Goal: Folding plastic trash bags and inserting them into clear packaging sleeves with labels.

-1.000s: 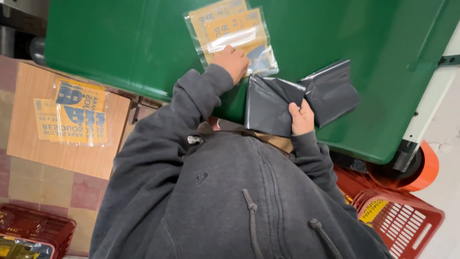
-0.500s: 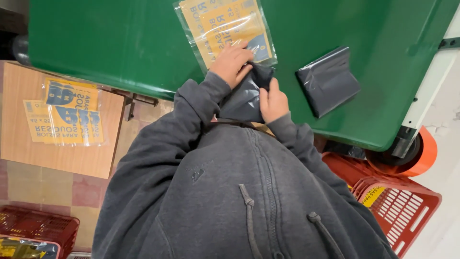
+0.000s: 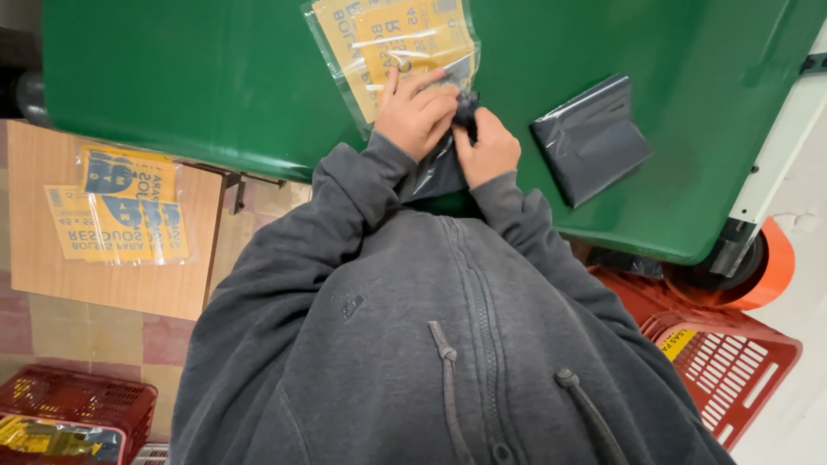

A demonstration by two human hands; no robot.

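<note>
Item: a small dark bag [image 3: 441, 159], held between both hands at the near edge of the green bench [image 3: 189, 77]. The left hand [image 3: 418, 112] was closed over its upper part, fingers curled and pinching the dark material; the right hand [image 3: 489, 151] was shut on the same bag from the other side, thumb pressed against the top corner. Both grips were tight, with no gap seen between fingers and bag.

Step judged in hand: the bag's mouth being worked or folded with the fingertips. The next move was judged to call for a fine pinch, with the bag kept steady by the other hand.

Adjacent: a clear packet of yellow printed sheets [image 3: 401, 43], lying flat on the bench, touching the left hand. A second dark bag [image 3: 590, 138], flat on the bench, well apart to the right.

Surroundings: a wooden board [image 3: 52, 258] bearing another yellow packet [image 3: 116, 207], below left; red baskets [image 3: 732, 362] on the floor.
</note>
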